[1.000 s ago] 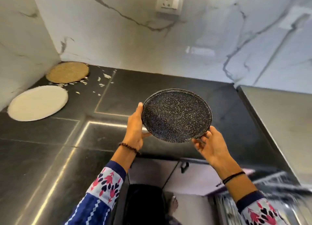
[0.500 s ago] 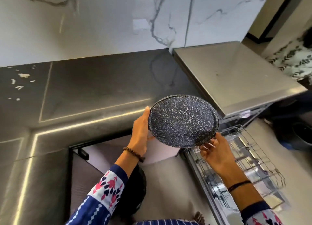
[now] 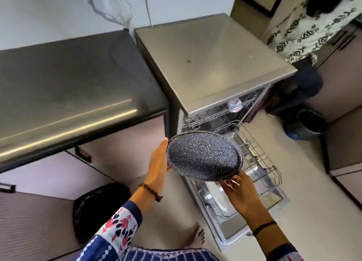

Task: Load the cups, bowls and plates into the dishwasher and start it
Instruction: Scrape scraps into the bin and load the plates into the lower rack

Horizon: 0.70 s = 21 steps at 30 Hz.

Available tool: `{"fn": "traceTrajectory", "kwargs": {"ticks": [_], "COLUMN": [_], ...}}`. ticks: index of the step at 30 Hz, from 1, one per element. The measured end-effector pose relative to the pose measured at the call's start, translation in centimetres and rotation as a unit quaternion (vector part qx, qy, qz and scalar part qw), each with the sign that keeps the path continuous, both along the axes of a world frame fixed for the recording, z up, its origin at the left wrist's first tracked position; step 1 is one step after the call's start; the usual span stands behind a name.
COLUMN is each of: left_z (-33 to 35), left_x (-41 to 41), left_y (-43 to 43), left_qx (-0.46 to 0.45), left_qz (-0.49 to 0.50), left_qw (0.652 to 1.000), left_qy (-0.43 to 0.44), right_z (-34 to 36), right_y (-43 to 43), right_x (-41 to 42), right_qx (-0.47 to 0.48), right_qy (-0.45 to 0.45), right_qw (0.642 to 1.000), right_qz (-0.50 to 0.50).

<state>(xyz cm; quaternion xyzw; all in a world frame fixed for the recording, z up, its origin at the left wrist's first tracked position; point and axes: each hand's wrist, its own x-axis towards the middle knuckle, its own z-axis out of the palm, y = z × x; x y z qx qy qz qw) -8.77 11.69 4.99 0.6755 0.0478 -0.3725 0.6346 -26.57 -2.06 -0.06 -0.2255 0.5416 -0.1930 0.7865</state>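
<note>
Marble-veined wall panels back a dark, glossy bench (image 3: 74,80) on the left and a steel-topped dishwasher (image 3: 211,60) just beside it on the right. Its door (image 3: 231,221) hangs open and down, and the lower wire rack (image 3: 260,162) is drawn out over the door; an upper rack (image 3: 219,111) shows inside the opening with a small pale round item, too blurred to name. A dark speckled plate (image 3: 203,158) is held in the air in front of the opening, above the inner end of the lower rack, tilted with its underside toward the camera. The left hand (image 3: 159,162) has its grip closed on the plate's left rim, palm against the edge. The right hand (image 3: 238,192) grips the lower right rim, fingers curled under it. Both wrists wear dark bracelets, and the sleeves are blue and white with a red pattern. A bare foot (image 3: 197,239) stands on the pale floor near the door. Another person (image 3: 305,25) in a patterned top crouches at the upper right, near a dark bucket (image 3: 307,123).
</note>
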Motion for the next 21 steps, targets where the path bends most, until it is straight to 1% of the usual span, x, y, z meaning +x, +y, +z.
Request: {"fn": "traceTrajectory", "kwargs": {"ticks": [6,12,18,21], "left_z": [-6.3,-14.0,-21.1,-24.7], "left_x": [-3.3,-4.3,-5.0,-5.2], "left_y": [-6.6,-11.7,-16.0,-18.3], "left_qx": [0.038,0.11,0.118,0.099], "left_qz": [-0.047,-0.083,-0.115,-0.14], "left_qw": [0.998,0.986,0.975,0.969], "left_qy": [0.021,0.09,0.149,0.176], "right_z": [-4.7,-12.1,-20.1,-23.9], "right_y": [-5.1,-8.3,-10.5,-11.7], "right_x": [-4.0,-6.3,-8.1,-9.5], "right_qx": [0.019,0.057,0.089,0.102], "right_qy": [0.022,0.03,0.053,0.067], "right_qw": [0.998,0.99,0.976,0.965], "right_qz": [-0.053,-0.127,-0.191,-0.231]}}
